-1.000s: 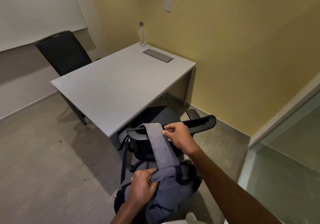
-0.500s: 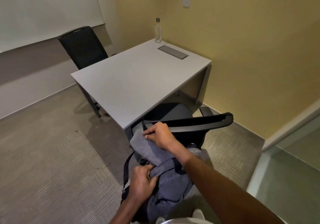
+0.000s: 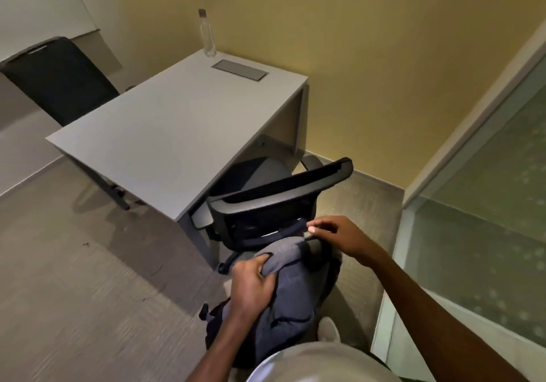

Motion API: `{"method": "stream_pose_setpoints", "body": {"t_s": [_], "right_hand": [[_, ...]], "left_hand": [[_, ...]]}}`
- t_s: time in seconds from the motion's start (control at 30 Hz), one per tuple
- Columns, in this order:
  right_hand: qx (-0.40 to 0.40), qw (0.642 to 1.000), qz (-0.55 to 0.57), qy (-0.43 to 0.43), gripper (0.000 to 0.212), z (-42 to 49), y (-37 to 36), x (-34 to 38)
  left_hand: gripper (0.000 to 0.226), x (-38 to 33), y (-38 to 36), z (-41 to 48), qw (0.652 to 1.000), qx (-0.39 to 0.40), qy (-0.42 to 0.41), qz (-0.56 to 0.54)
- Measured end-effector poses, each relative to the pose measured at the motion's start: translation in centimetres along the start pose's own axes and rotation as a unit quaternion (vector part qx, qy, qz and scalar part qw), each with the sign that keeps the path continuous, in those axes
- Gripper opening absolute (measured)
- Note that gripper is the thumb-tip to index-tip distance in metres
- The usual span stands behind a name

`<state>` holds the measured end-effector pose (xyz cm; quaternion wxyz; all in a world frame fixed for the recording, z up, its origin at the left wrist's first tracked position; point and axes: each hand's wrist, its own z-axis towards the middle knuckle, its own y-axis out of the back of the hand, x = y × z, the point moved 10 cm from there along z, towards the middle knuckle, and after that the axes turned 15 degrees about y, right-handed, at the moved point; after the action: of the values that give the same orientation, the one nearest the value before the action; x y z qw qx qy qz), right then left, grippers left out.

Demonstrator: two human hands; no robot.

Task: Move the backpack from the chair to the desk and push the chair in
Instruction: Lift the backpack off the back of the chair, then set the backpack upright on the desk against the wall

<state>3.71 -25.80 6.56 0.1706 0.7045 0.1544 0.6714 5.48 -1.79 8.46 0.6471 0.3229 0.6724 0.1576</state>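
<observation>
A grey and navy backpack [image 3: 291, 299] hangs low in front of me, behind the back of the black office chair [image 3: 283, 201]. My left hand [image 3: 254, 285] is shut on the grey shoulder strap at the bag's top. My right hand [image 3: 336, 235] pinches a dark strap or loop at the bag's upper right, just behind the chair's backrest. The chair's seat sits partly under the near right edge of the grey desk [image 3: 165, 133]. The lower part of the backpack is hidden by my arm and body.
A clear water bottle [image 3: 207, 34] and a metal cable hatch [image 3: 240, 69] are at the desk's far end. A second black chair [image 3: 59, 80] stands at the far left side. A frosted glass partition [image 3: 478, 234] is close on my right. Carpet floor spreads to the left.
The backpack's grey strap has come off the chair's backrest and the bag has dropped lower and closer to me. My right hand shifted right to a dark strap. The camera tilted.
</observation>
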Motion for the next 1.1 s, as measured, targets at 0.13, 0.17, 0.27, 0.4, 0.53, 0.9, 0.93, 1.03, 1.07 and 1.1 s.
{"method": "stream_pose_setpoints", "body": {"t_s": [0.13,0.17,0.27,0.4,0.53,0.9,0.93,1.03,1.07,1.1], "right_hand": [[-0.112,0.988,0.083,-0.064,0.104,-7.0,6.8,-6.1],[-0.108,0.986,0.102,-0.075,0.102,-8.5,7.6,-7.1],[-0.079,0.986,0.115,-0.088,0.06,-11.8,8.9,-7.7],[-0.217,0.968,0.117,-0.048,0.049,-14.0,14.0,-6.5],[-0.383,0.922,0.061,0.001,0.042,-15.8,21.2,-5.1],[-0.55,0.829,-0.076,0.064,0.019,-11.8,40.9,-0.1],[-0.55,0.827,-0.085,0.073,0.02,-10.6,42.7,0.1],[-0.555,0.819,-0.107,0.098,0.019,-6.6,48.5,-0.4],[-0.556,0.818,-0.104,0.103,0.019,-5.2,50.4,-1.0],[-0.555,0.819,-0.098,0.107,0.019,-3.6,52.3,-1.7]], "left_hand": [[0.009,-4.2,-3.2,1.1,0.997,0.054,-0.042,-0.026],[0.014,-5.2,-3.9,1.3,0.996,0.067,-0.053,-0.04],[0.038,-8.7,-5.6,2.1,0.987,0.11,-0.081,-0.084],[0.036,-13.9,-8.1,3.9,0.966,0.181,-0.105,-0.149],[0.037,-21.1,-10.0,5.8,0.95,0.206,-0.143,-0.189],[0.038,-37.9,-15.8,14.7,0.928,0.197,-0.166,-0.268],[0.04,-39.1,-16.3,16.2,0.929,0.185,-0.17,-0.271],[0.04,-43.1,-18.6,20.8,0.93,0.162,-0.18,-0.275],[0.04,-44.4,-19.4,22.4,0.931,0.156,-0.184,-0.273],[0.04,-45.9,-20.2,24.0,0.931,0.15,-0.193,-0.27]]}}
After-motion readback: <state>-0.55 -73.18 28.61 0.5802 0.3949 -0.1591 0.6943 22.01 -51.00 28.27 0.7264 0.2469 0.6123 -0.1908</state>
